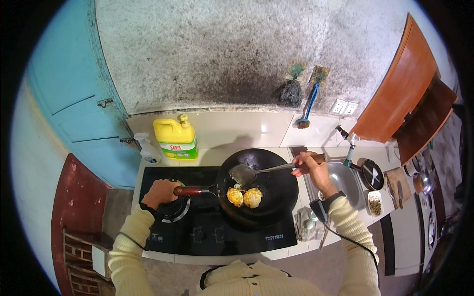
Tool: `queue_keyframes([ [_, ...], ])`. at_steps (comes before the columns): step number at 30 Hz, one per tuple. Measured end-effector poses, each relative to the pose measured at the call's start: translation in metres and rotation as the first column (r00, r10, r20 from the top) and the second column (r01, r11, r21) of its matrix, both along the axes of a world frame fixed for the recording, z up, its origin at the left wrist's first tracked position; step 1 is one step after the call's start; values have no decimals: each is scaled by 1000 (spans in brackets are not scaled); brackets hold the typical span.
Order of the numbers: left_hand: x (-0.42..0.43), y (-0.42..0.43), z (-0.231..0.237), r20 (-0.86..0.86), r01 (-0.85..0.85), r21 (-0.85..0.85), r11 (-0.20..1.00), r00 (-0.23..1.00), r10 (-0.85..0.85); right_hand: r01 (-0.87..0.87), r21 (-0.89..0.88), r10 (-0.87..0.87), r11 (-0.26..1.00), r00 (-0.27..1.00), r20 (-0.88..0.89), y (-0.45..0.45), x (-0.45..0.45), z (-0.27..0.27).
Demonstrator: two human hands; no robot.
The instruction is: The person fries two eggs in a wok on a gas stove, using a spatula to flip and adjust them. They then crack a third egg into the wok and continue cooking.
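My left hand point(160, 193) grips the reddish-brown wooden handle of a black wok point(276, 201), which sits over the right side of a black glass gas hob point(181, 236). In my right hand point(310, 171) is the handle of a metal wok spatula point(243, 174). The spatula's blade rests inside the wok, just above two browned fried eggs point(244, 197) that lie side by side. A small scrap of egg sits between the blade and the eggs. The wok hides most of the right burner; the left burner point(174, 209) shows beneath my left forearm and the wok handle.
A yellow detergent jug point(175, 138) and a spray bottle point(147, 148) stand behind the hob. At right are a steel sink point(342, 181), a small black pan point(371, 174), a white dish of food point(375, 203), and a knife point(400, 194) on a cutting board point(397, 181). Eggs point(309, 224) lie on a cloth.
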State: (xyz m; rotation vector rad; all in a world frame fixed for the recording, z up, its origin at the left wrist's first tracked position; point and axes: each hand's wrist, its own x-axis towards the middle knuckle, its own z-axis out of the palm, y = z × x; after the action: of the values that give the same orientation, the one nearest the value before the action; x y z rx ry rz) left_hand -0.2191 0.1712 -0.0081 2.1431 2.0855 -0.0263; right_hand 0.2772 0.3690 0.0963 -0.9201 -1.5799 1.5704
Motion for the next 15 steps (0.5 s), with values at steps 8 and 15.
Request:
queue_keyframes([
  [8,-3,-2,-4,52,26,72,997,998,-30,57,-39,-57,998,998,-3,-1,-2,2],
  [15,-2,-4,-3,21,20,73,997,1000,-21,137,-48,-139,989,989,-47,-2,1,-9],
])
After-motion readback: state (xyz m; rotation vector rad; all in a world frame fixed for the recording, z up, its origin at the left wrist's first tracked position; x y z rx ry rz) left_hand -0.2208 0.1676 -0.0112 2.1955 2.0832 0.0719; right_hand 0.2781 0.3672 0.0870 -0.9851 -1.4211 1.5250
